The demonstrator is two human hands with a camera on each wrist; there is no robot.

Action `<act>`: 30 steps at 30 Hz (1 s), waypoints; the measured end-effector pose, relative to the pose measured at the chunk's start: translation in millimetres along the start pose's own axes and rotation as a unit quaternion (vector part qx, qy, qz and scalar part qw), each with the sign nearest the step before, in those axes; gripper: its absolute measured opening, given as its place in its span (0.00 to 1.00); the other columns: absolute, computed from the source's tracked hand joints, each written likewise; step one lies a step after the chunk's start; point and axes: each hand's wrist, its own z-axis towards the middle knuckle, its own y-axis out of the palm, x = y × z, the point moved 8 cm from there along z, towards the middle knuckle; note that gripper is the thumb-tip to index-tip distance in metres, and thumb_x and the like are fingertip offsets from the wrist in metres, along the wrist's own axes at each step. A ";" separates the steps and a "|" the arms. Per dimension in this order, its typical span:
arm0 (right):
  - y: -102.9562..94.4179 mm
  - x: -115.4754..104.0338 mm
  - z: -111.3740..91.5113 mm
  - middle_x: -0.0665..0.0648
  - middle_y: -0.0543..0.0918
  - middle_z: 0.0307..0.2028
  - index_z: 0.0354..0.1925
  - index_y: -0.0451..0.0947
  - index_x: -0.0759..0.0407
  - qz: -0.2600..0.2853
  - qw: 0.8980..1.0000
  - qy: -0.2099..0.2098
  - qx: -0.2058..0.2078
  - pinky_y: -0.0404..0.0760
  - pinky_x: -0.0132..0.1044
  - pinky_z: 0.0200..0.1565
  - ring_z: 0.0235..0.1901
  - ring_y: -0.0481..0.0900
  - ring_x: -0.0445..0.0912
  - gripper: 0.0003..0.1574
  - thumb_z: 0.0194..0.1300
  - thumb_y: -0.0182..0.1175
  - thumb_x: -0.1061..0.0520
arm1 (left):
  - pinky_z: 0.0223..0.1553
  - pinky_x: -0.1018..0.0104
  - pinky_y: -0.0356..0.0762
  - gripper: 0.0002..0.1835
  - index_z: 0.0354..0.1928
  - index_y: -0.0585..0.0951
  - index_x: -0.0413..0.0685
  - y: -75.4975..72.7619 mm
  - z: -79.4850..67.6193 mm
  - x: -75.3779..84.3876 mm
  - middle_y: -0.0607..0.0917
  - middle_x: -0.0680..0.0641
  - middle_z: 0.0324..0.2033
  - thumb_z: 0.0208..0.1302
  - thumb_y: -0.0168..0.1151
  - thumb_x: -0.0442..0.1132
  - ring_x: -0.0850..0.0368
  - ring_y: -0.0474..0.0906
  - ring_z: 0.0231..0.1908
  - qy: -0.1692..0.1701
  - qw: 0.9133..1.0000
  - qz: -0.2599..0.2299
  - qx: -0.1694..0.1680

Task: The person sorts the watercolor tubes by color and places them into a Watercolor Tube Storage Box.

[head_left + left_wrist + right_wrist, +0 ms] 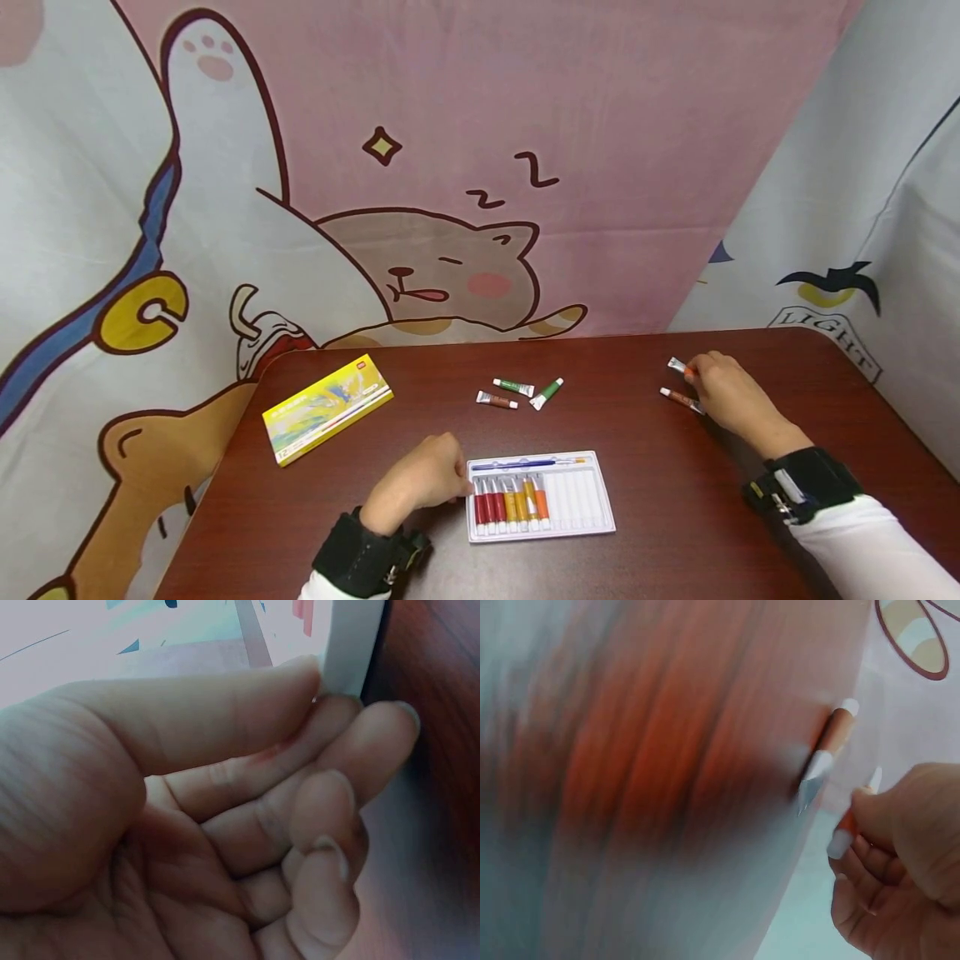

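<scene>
My right hand (731,396) pinches an orange paint tube (847,825) between thumb and fingers, over the right side of the table. Just beside it lies a brown paint tube (681,401) with a white cap. My left hand (427,471) grips the left edge of a white plastic tray (585,529); in the left wrist view the thumb and index finger meet at the tray's rim (349,649). Inside the tray, red, ochre and orange paint tubes (510,507) stand side by side in the left slots, with a blue-handled paintbrush (525,463) along the top.
Behind the tray lie two green tubes (513,387) and a brown tube (497,400). A yellow paint box (327,408) rests at the back left of the brown table (637,575). A cartoon-printed cloth (615,167) hangs behind the table.
</scene>
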 end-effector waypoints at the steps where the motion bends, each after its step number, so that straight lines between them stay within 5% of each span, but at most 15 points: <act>1: -2.5 -2.0 -0.3 0.61 0.75 0.27 0.34 0.74 0.71 0.007 1.000 0.004 0.012 0.73 0.50 0.29 0.29 0.72 0.53 0.06 0.59 0.59 0.66 | 0.16 0.67 0.66 0.12 0.13 0.80 0.50 0.0 -0.3 -0.3 0.76 0.55 0.10 0.51 0.70 0.38 0.60 0.70 0.14 -0.001 1.000 0.001 0.000; 15: -28.1 -69.2 -13.0 0.61 0.78 0.31 0.42 0.74 0.67 0.173 0.978 0.091 0.076 0.73 0.47 0.29 0.28 0.73 0.49 0.10 0.67 0.55 0.60 | 0.16 0.66 0.66 0.12 0.14 0.80 0.50 1.5 -0.5 -1.7 0.76 0.54 0.10 0.51 0.70 0.38 0.60 0.70 0.14 -0.006 1.000 0.000 -0.001; 30: -24.4 -139.6 -31.9 0.51 0.80 0.27 0.40 0.78 0.58 0.258 0.957 0.126 0.035 0.73 0.37 0.24 0.25 0.73 0.42 0.12 0.65 0.59 0.51 | 0.16 0.67 0.65 0.12 0.14 0.80 0.50 1.3 0.0 0.4 0.76 0.54 0.09 0.51 0.70 0.38 0.60 0.70 0.13 -0.001 1.000 -0.001 -0.003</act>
